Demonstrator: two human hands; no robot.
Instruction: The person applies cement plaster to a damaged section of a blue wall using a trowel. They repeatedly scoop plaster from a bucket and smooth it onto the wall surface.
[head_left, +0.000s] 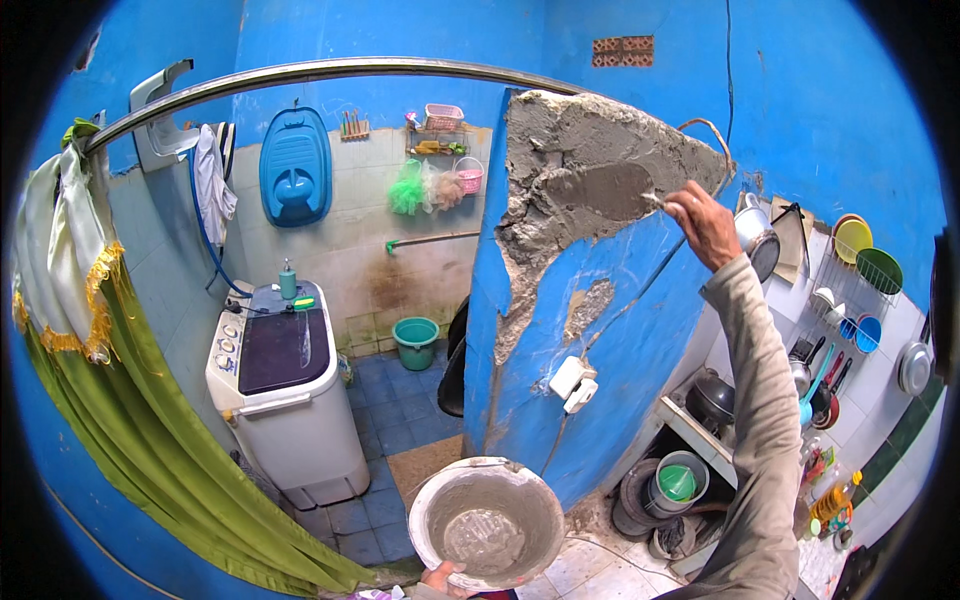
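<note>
My right hand [700,222] is raised to the upper part of a blue wall, its fingers closed round the handle of a trowel [652,200]. The trowel touches a smooth, dark patch of wet mortar [598,192] on the rough grey plaster [545,130]; where blade ends and mortar begins I cannot tell. Low in front of me, my left hand [442,578] grips the near rim of a mortar-smeared bucket [540,500]. Grey mortar [482,540] lies in the bottom of this bucket. Part of the left hand is cut off by the lower edge.
A cable runs down the blue wall [630,310] to a white socket [573,384]. Left of the wall stand a washing machine [285,440] and a green bucket [415,345]. A green curtain [150,430] hangs far left. Pans and a dish rack [850,280] hang at right.
</note>
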